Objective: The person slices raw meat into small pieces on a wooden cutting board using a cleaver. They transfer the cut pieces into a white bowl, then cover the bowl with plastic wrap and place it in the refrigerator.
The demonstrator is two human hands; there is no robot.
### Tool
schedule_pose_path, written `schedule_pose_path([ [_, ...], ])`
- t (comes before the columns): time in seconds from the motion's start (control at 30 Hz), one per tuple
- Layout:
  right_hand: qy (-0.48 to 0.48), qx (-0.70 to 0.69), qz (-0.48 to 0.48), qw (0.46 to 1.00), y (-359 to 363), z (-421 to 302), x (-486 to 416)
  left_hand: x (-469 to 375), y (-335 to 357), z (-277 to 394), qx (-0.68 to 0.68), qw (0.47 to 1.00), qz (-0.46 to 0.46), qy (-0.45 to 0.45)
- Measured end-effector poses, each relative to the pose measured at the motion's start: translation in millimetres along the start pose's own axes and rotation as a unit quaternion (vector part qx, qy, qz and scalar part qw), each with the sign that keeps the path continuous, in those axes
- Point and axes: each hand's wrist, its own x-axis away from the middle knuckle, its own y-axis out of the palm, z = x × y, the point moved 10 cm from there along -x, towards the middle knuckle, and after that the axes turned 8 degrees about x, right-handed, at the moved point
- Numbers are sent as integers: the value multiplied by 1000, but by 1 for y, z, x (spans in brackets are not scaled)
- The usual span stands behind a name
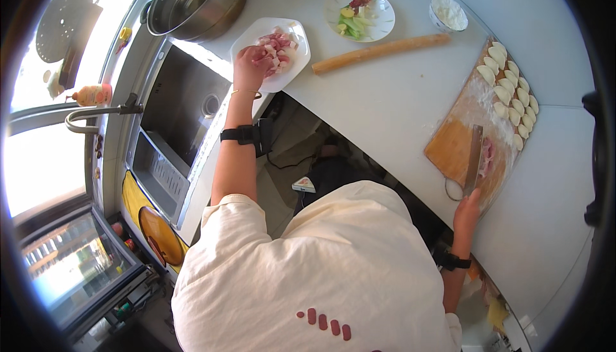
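Observation:
My left hand [252, 67] is over the left part of a white plate [301, 70], its fingers at the diced raw meat [278, 54] there; whether they grip a piece cannot be told. My right hand [467, 212] holds a kitchen knife [474, 159] by its handle, the blade over a wooden cutting board [445, 145]. A piece of raw meat [488, 155] lies just right of the blade. Several folded dumplings [506, 85] rest along the board's far right side, with flour [481, 97] spread beside them.
A rolling pin [380, 54] lies on the white counter. Behind it stand a plate of cut vegetables [382, 18] and a bowl of white powder [448, 14]. A large metal pot [197, 3] is at the back left, near the sink [183, 92] and its faucet [103, 110].

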Motion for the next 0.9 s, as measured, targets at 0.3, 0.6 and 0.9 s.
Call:
schedule_pose_path([
  [0.3, 32, -75, 166, 983, -37, 0, 37, -21, 19, 85, -80, 981, 10, 178],
  [0.6, 186, -241, 143, 942, -31, 57, 85, 100, 240, 276, 86, 861, -370, 337],
  [0.9, 193, -317, 146, 917, -16, 92, 113, 293, 431, 372, 60, 748, -532, 392],
])
